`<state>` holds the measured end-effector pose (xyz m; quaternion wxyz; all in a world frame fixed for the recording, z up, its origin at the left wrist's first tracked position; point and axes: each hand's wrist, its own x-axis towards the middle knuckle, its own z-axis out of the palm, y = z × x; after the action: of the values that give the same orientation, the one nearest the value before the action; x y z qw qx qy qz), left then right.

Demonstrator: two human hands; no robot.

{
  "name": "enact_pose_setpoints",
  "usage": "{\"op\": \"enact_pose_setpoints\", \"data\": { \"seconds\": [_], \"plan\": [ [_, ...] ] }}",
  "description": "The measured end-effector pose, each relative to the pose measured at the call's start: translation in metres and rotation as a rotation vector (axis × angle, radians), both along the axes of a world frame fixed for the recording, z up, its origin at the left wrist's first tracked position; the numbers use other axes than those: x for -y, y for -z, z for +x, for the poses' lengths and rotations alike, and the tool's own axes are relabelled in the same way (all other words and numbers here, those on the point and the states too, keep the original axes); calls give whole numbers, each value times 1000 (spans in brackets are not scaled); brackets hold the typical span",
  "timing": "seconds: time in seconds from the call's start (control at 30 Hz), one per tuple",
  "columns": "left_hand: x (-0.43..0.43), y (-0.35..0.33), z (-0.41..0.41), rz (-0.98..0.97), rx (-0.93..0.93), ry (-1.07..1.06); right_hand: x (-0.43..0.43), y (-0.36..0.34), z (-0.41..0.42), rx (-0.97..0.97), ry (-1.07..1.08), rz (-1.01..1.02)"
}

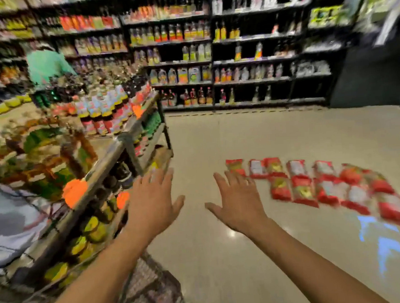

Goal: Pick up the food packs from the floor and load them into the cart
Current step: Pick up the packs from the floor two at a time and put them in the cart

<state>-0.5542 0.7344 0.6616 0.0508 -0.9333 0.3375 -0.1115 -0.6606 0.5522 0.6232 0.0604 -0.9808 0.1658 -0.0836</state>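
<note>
Pale, glossy tiled floor [264,142] spreading across the middle and right, catching bluish reflections near the right edge. Tall dark shelving [248,81] along the back wall, packed with blurred bottles and jugs. Low metal-edged display stand [114,155] on the left, crowded with dark bottles and yellow-lidded jars, round orange tags along its rail. Dark wire-mesh shopping cart [154,289] at the bottom centre, only its basket wall showing beneath the left forearm — contents too blurred to tell.

Red plastic food packs [315,186] on the floor to the right, laid flat in rough rows, touching or overlapping, trailing off toward the lower right edge. None lifted.

Two bare forearms reaching forward from the bottom edge. Left hand [153,202] held out above the floor just beside the display stand, palm down, fingers spread wide, gripping nothing. Right hand [239,200] likewise stretched open, fingers fanned, empty — its fingertips near the leftmost packs in view, contact impossible to confirm through the motion blur.
</note>
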Motion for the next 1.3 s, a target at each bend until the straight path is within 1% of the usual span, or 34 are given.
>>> {"op": "enact_pose_setpoints", "data": {
  "seconds": [0.1, 0.23, 0.33, 0.47, 0.67, 0.9, 1.03, 1.2, 1.3],
  "plan": [
    [79, -4, -18, -19, 15, 123, 66, -6, -43, 3, 126, -12],
    [153, -2, -28, -4, 12, 197, 127, -6, -69, -30, 224, -21],
    [190, 4, -21, -8, 17, 227, 161, -4, -67, -46, 267, -16],
    [232, 14, 9, 8, -5, 226, 204, 1, -42, -77, 279, -11],
    [301, 45, 95, -19, -63, 194, 276, 20, 45, -169, 256, 15],
    [415, 82, 251, -69, -196, 162, 387, 39, 180, -286, 268, 5],
    [478, 91, 322, -21, -250, 185, 450, 49, 245, -313, 284, -8],
    [549, 114, 393, 32, -294, 207, 526, 75, 316, -348, 323, 60],
    [593, 138, 444, 90, -307, 196, 575, 102, 370, -387, 310, 103]
  ]
}}
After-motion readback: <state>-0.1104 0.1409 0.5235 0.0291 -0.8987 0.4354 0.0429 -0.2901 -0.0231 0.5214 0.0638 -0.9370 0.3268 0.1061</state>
